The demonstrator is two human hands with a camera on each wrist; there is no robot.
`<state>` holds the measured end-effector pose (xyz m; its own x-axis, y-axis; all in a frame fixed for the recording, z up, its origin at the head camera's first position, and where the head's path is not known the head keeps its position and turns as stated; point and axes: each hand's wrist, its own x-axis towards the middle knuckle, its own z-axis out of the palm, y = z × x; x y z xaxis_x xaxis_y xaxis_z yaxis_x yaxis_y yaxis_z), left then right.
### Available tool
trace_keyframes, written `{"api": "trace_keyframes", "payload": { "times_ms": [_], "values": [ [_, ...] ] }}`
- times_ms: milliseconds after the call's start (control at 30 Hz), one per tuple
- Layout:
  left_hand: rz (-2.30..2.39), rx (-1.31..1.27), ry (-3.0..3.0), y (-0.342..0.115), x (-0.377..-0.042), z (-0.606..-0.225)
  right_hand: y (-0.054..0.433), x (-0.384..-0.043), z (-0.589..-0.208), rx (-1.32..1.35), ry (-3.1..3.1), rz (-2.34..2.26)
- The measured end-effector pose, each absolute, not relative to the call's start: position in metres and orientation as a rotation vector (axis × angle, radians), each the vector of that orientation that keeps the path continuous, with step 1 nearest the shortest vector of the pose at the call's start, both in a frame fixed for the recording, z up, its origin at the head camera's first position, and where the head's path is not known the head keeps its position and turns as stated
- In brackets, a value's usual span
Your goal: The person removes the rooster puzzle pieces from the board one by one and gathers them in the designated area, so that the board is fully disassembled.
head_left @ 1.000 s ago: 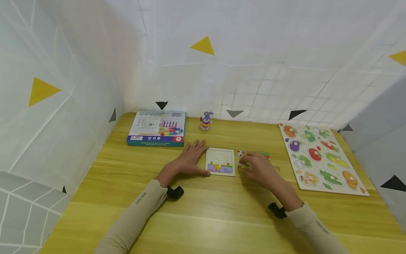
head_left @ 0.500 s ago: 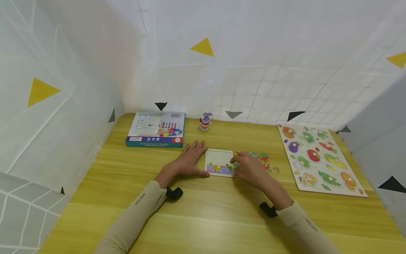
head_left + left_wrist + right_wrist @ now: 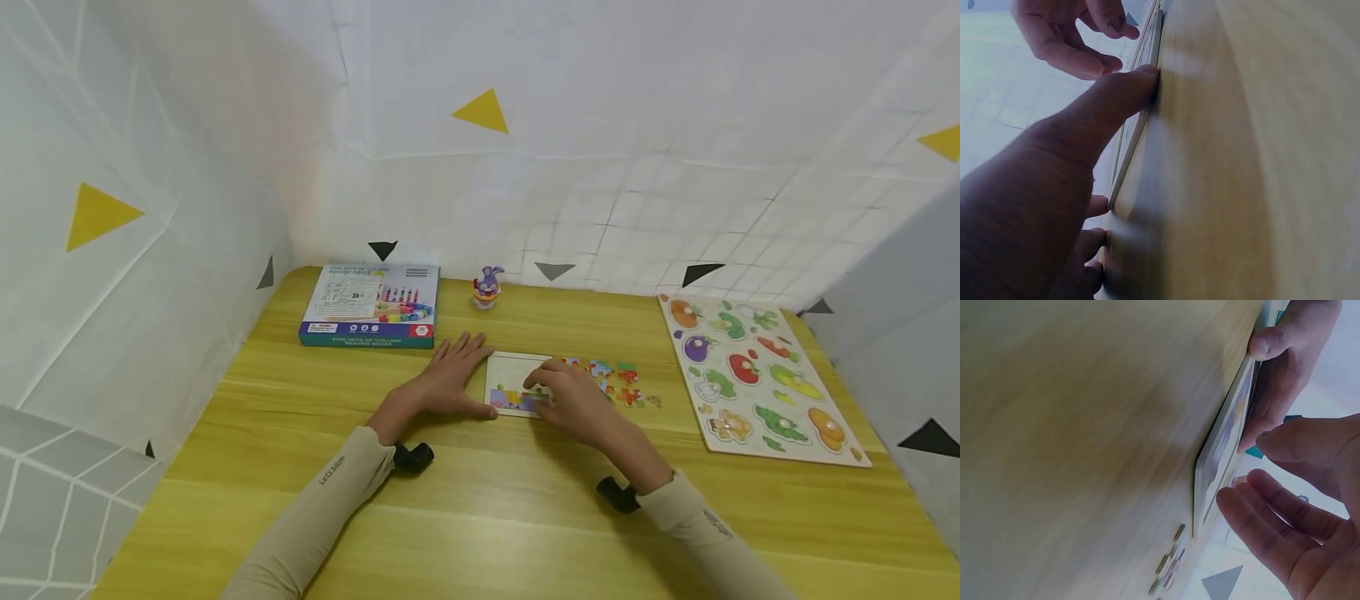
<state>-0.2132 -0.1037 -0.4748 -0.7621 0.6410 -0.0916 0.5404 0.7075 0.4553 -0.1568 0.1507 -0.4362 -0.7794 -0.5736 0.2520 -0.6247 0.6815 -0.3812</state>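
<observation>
Wood-grain table (image 3: pixel 465 517): two hands at a partly filled puzzle tray (image 3: pixel 517 369)

The tray lies flat mid-table. The left hand (image 3: pixel 446 382), fingers spread, touches its left edge. The right hand (image 3: pixel 576 402) hovers over its right side, fingers loosely bent, thumb apart. Loose puzzle pieces (image 3: pixel 628 396) lie just right; beyond, a vegetable board (image 3: pixel 759 396). Behind: rabbit figure (image 3: pixel 487 287), boxed toy (image 3: pixel 367 307).

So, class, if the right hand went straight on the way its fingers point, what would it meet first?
The right hand would probably meet the puzzle tray beneath it, though the depth is hard to judge.
</observation>
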Motion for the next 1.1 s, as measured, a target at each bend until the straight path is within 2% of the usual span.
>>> {"api": "trace_keyframes", "payload": {
  "times_ms": [1100],
  "values": [
    [0.633, 0.948, 2.645, -0.106, -0.212, -0.474, 0.111, -0.17, -0.442, 1.08, -2.801, 0.704]
  ]
}}
